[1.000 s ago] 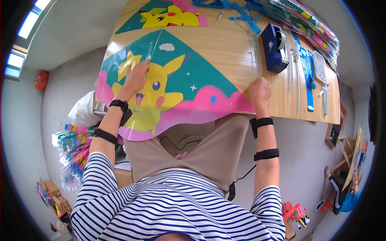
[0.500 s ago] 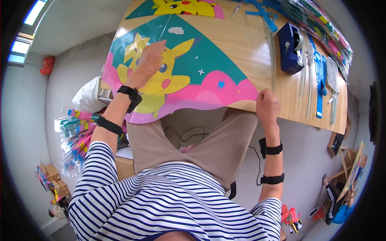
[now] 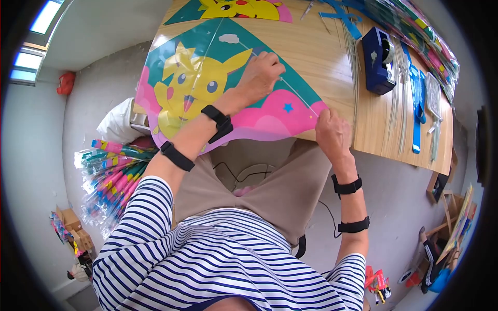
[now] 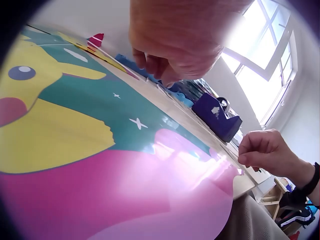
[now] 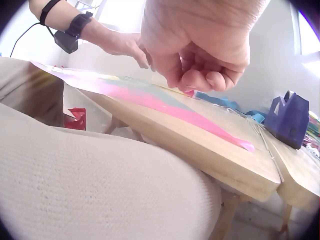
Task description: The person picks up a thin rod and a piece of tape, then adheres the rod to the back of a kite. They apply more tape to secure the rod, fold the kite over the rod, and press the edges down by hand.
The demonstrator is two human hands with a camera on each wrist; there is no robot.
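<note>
A kite sheet (image 3: pixel 202 96) printed with a yellow cartoon figure lies on the wooden table (image 3: pixel 311 36), its near edge hanging over the lap. Along its upper right edge runs a thin white rod (image 3: pixel 299 97). My left hand (image 3: pixel 259 76) has curled fingers on the rod, about midway along that edge. At the kite's right corner, my right hand (image 3: pixel 333 132) pinches the rod's near end. Both hands show bent fingers in the wrist views, the left hand (image 4: pixel 175 40) above the sheet and the right hand (image 5: pixel 200 50) over the table's edge.
Right of the kite stands a blue tape dispenser (image 3: pixel 378 62), with thin rods (image 3: pixel 402 111) and blue strips (image 3: pixel 416 111) beyond. Packaged kites (image 3: pixel 415 41) are piled at the back right; more bundled packages (image 3: pixel 114 181) sit at my left. Another printed sheet (image 3: pixel 244 9) lies behind.
My left hand has moved right, from the printed figure to the kite's upper right edge. The rod now shows along that edge, and my right hand has shifted slightly left onto the corner.
</note>
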